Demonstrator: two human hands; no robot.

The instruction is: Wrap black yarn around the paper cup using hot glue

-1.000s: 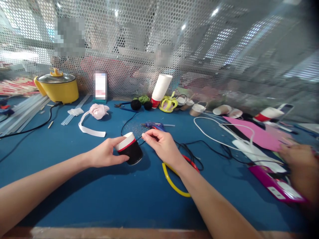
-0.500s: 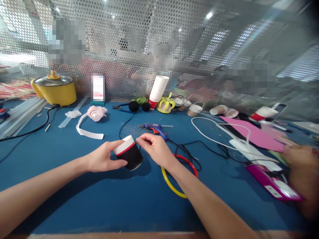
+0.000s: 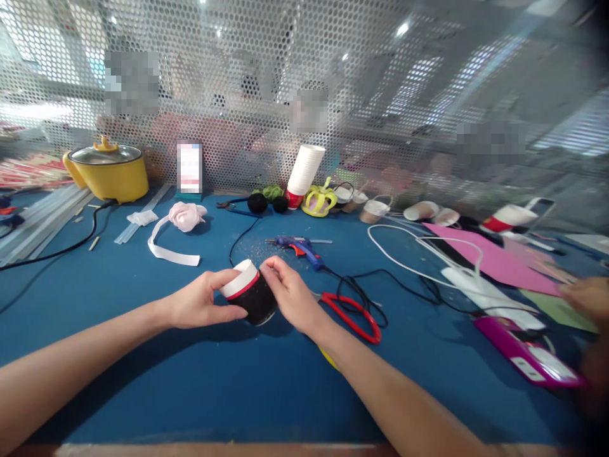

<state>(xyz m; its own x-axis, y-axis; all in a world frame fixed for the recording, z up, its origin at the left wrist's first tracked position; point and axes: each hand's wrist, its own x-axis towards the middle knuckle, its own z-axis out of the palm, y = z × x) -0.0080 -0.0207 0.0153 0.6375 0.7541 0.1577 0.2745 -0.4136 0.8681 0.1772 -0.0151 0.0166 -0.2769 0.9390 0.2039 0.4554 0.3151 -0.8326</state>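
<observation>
Tilted above the table, a paper cup (image 3: 259,301) has a white rim, a red band and a black covering that looks like wound yarn. My left hand (image 3: 202,299) grips it from the left, thumb on the near side and fingers at the rim. My right hand (image 3: 288,289) is closed in a pinch against the cup's right side, at what looks like black yarn; its fingertips hide most of it. From a black yarn ball (image 3: 257,203), a thin strand (image 3: 234,244) runs down behind the cup. Beyond the hands lies a blue glue gun (image 3: 299,247).
Under my right forearm are a red ring-shaped tube (image 3: 354,320) and the glue gun's black cable. Left stand a yellow pot (image 3: 117,174) and a pink fabric roll (image 3: 186,217). Stacked cups (image 3: 307,168) lean behind. A purple power strip (image 3: 528,352) and another person's hand (image 3: 587,301) are right.
My right hand has slid slightly down and closer along the cup's side, covering more of it. The red and yellow tube has shifted under my forearm. The other person's hand has moved right.
</observation>
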